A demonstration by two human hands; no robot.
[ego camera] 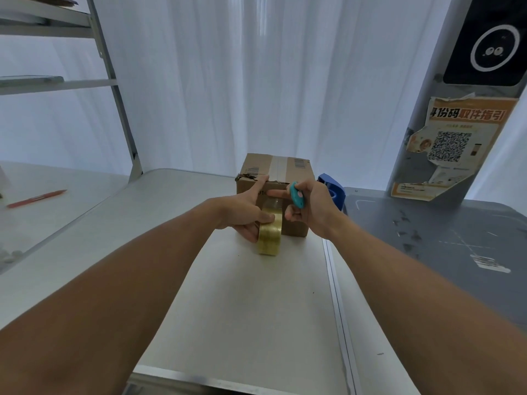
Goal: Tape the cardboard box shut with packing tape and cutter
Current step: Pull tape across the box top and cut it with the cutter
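Observation:
A small cardboard box [296,172] stands on the white table [228,295], with a strip of clear tape running over its top and down its near face. My left hand [245,212] grips a yellowish roll of packing tape [269,238] against the box's front, its index finger stretched up to the top edge. My right hand [310,208] holds a small teal cutter [296,195] at the tape just below that edge, with the index finger pressed on the strip.
A blue tape dispenser [332,188] sits right behind my right hand. A grey table [442,252] adjoins on the right, with a pillar bearing an orange poster [445,143]. A red pen [37,198] lies at the left near a metal shelf frame [119,104].

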